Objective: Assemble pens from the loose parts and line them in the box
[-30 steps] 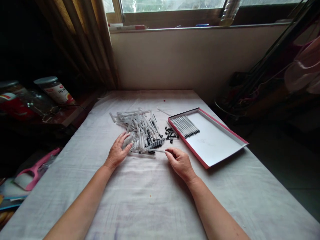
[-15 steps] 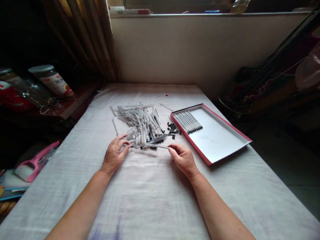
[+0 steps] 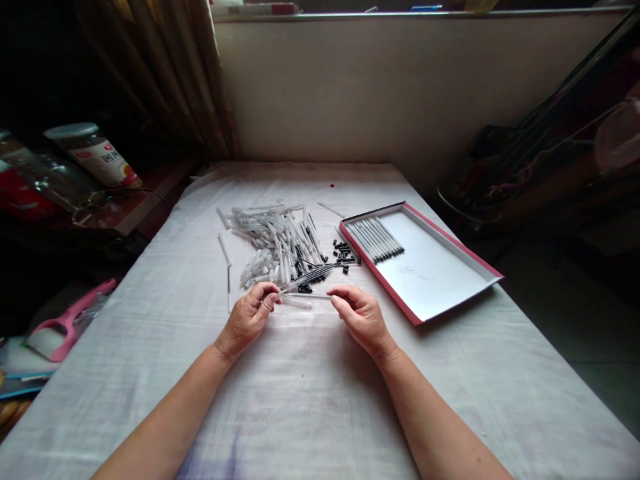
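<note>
A heap of clear pen barrels and thin refills [image 3: 277,243] lies in the middle of the white cloth-covered table [image 3: 320,400]. My left hand [image 3: 249,319] is closed in a pinch at the near edge of the heap, fingertips on a small clear part. My right hand [image 3: 361,317] pinches the end of a thin clear pen tube [image 3: 305,295] that stretches leftward towards the left hand. Small black caps [image 3: 344,256] are scattered to the right of the heap.
A shallow red-edged white box lid [image 3: 440,277] lies at the right with a row of assembled pens [image 3: 376,239] in its far corner. Jars [image 3: 97,157] stand on a side shelf at the left. A pink tool [image 3: 65,320] lies lower left. A wall rises behind the table.
My left hand has left the heap, moved right towards the right hand and closed into a pinch. The right hand keeps its tube. The camera has tilted down a little.
</note>
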Demonstrator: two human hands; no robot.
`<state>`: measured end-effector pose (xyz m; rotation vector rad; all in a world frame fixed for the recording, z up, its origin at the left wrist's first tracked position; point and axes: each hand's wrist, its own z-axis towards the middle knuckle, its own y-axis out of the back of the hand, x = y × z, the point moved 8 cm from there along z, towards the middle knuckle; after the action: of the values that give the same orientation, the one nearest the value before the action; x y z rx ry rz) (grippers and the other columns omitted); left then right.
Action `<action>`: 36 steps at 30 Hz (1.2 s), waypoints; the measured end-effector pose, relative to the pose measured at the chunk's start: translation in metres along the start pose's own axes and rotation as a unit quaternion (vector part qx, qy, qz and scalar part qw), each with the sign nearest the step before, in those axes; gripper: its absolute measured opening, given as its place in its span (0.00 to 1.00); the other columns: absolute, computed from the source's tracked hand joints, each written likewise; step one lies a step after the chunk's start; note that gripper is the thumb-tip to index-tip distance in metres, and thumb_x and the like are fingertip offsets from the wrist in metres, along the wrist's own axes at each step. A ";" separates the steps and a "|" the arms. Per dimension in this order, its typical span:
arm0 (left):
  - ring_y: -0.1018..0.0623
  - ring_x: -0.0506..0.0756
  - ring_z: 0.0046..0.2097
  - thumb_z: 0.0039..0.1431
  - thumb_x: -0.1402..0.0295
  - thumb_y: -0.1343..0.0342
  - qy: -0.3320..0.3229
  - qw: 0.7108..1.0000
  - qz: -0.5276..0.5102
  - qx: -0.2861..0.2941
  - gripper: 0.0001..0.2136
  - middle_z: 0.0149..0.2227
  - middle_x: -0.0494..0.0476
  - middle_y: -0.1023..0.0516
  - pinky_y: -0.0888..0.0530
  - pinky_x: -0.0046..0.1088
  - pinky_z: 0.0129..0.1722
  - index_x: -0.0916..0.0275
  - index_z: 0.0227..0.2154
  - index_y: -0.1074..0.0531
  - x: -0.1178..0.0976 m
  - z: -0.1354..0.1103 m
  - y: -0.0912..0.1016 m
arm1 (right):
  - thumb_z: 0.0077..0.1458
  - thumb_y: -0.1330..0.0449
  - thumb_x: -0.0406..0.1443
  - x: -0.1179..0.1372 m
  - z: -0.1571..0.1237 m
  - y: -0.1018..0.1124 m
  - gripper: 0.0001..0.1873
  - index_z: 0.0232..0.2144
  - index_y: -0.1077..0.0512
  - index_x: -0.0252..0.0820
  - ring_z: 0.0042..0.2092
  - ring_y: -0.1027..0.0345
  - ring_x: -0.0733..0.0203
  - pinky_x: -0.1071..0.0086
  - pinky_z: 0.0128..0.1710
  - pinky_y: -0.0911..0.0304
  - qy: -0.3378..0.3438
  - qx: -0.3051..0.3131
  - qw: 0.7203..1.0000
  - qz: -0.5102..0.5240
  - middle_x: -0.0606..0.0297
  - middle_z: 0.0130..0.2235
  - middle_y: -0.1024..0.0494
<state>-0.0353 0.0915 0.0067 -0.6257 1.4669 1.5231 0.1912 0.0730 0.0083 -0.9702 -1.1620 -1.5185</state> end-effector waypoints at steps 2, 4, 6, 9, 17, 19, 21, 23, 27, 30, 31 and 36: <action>0.26 0.51 0.30 0.63 0.59 0.52 0.008 1.000 -0.014 0.009 0.12 0.30 0.53 0.24 0.29 0.25 0.32 0.62 0.39 0.31 0.000 0.000 -0.004 | 0.53 0.41 0.37 0.000 0.000 0.000 0.09 0.33 0.22 0.41 0.32 0.27 0.60 0.68 0.32 0.32 0.006 0.001 1.000 -0.007 0.61 0.32 0.20; 0.26 0.51 0.30 0.63 0.60 0.52 0.009 1.000 -0.019 0.018 0.11 0.30 0.53 0.24 0.30 0.25 0.32 0.62 0.38 0.30 -0.001 0.000 -0.006 | 0.53 0.41 0.37 0.000 0.001 0.000 0.08 0.32 0.22 0.42 0.33 0.27 0.60 0.68 0.34 0.32 0.013 0.006 1.000 -0.012 0.60 0.33 0.19; 0.26 0.51 0.31 0.62 0.60 0.51 0.007 1.000 -0.015 0.026 0.11 0.30 0.53 0.24 0.30 0.25 0.34 0.62 0.37 0.29 -0.004 0.000 -0.008 | 0.53 0.41 0.37 0.001 0.002 -0.002 0.09 0.32 0.22 0.42 0.35 0.26 0.59 0.67 0.36 0.31 0.013 0.033 0.999 -0.019 0.60 0.34 0.18; 0.28 0.51 0.31 0.59 0.60 0.47 0.016 0.999 -0.021 0.038 0.11 0.29 0.52 0.26 0.32 0.25 0.34 0.62 0.34 0.27 -0.009 -0.001 -0.012 | 0.53 0.41 0.37 0.000 0.000 -0.010 0.10 0.35 0.21 0.41 0.36 0.25 0.58 0.67 0.38 0.31 -0.002 0.132 0.990 -0.048 0.60 0.35 0.18; 0.31 0.47 0.25 0.55 0.53 0.42 0.151 0.958 -0.215 0.111 0.21 0.33 0.56 0.22 0.38 0.21 0.22 0.64 0.45 0.29 -0.003 -0.008 -0.036 | 0.56 0.41 0.37 0.000 -0.001 -0.005 0.12 0.38 0.20 0.41 0.37 0.24 0.58 0.67 0.41 0.32 -0.001 0.199 0.975 -0.103 0.59 0.37 0.17; 0.34 0.46 0.22 0.55 0.52 0.42 0.178 0.946 -0.243 0.117 0.22 0.34 0.57 0.21 0.42 0.20 0.18 0.63 0.45 0.31 0.000 -0.009 -0.038 | 0.56 0.41 0.38 -0.001 0.000 -0.003 0.11 0.37 0.20 0.41 0.37 0.24 0.58 0.67 0.41 0.32 -0.003 0.193 0.976 -0.104 0.59 0.37 0.17; 0.35 0.45 0.20 0.54 0.52 0.41 0.185 0.944 -0.246 0.121 0.21 0.33 0.57 0.21 0.42 0.20 0.18 0.63 0.42 0.31 0.001 -0.008 -0.038 | 0.56 0.41 0.38 -0.001 0.000 -0.004 0.11 0.37 0.20 0.41 0.36 0.25 0.59 0.67 0.39 0.32 -0.003 0.197 0.975 -0.103 0.60 0.36 0.17; 0.33 0.46 0.22 0.53 0.54 0.39 0.174 0.949 -0.237 0.118 0.19 0.32 0.57 0.20 0.38 0.20 0.21 0.64 0.39 0.29 -0.001 -0.007 -0.039 | 0.56 0.41 0.38 -0.002 -0.001 -0.006 0.11 0.37 0.20 0.41 0.35 0.25 0.59 0.68 0.37 0.32 -0.006 0.208 0.973 -0.100 0.60 0.35 0.17; 0.31 0.47 0.24 0.49 0.58 0.37 0.163 0.961 -0.206 0.090 0.15 0.27 0.53 0.22 0.34 0.22 0.26 0.65 0.35 0.23 -0.003 -0.006 -0.040 | 0.56 0.40 0.38 -0.003 -0.004 -0.012 0.11 0.37 0.19 0.42 0.35 0.24 0.60 0.70 0.36 0.33 -0.007 0.228 0.969 -0.095 0.61 0.35 0.17; 0.31 0.48 0.23 0.47 0.59 0.36 0.187 0.956 -0.211 0.081 0.14 0.26 0.52 0.22 0.35 0.22 0.24 0.64 0.34 0.22 0.000 -0.007 -0.042 | 0.57 0.40 0.37 0.000 -0.004 -0.016 0.10 0.37 0.19 0.42 0.33 0.24 0.61 0.70 0.35 0.33 0.017 0.221 0.970 -0.104 0.61 0.34 0.17; 0.30 0.48 0.23 0.46 0.59 0.35 0.196 0.953 -0.215 0.081 0.15 0.25 0.51 0.23 0.35 0.22 0.24 0.64 0.34 0.22 0.001 -0.007 -0.042 | 0.57 0.40 0.37 0.001 -0.004 -0.017 0.11 0.37 0.19 0.42 0.32 0.25 0.61 0.71 0.34 0.34 0.029 0.215 0.970 -0.108 0.60 0.33 0.17; 0.33 0.47 0.20 0.45 0.59 0.35 0.220 0.948 -0.217 0.075 0.15 0.23 0.50 0.24 0.40 0.20 0.18 0.64 0.33 0.23 0.004 -0.005 -0.040 | 0.58 0.41 0.38 0.005 -0.005 -0.022 0.12 0.37 0.19 0.38 0.26 0.30 0.64 0.72 0.28 0.37 0.080 0.175 0.972 -0.137 0.60 0.26 0.20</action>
<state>-0.0040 0.0829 -0.0182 -1.1641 1.6146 0.9547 0.1684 0.0688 0.0073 -0.4559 -1.4291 -1.5042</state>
